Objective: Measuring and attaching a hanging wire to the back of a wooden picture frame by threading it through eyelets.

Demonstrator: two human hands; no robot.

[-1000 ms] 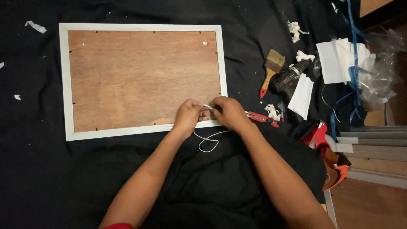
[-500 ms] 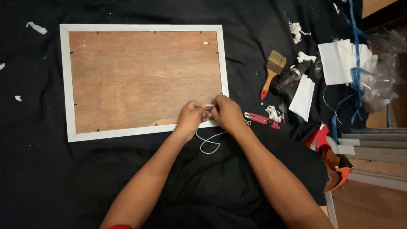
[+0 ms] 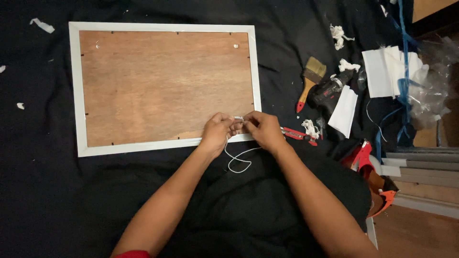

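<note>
A white picture frame [image 3: 76, 91] lies face down on black cloth, its brown wooden backing [image 3: 162, 86] facing up. My left hand [image 3: 216, 132] and my right hand [image 3: 263, 130] meet at the frame's lower right corner. Both pinch a thin white cord [image 3: 239, 162] and a small metal piece [image 3: 238, 118] between their fingertips. The cord's loose end loops down onto the cloth between my forearms.
Right of the frame lie a paintbrush [image 3: 310, 80], a black power drill [image 3: 330, 91], a red-handled tool [image 3: 297, 135], white paper sheets [image 3: 382, 71] and paper scraps [image 3: 338, 34]. A red and orange tool [image 3: 370, 177] sits at the cloth's right edge.
Both hands stay at the frame's lower right corner with small finger movements on the cord. The cord loop has shifted slightly.
</note>
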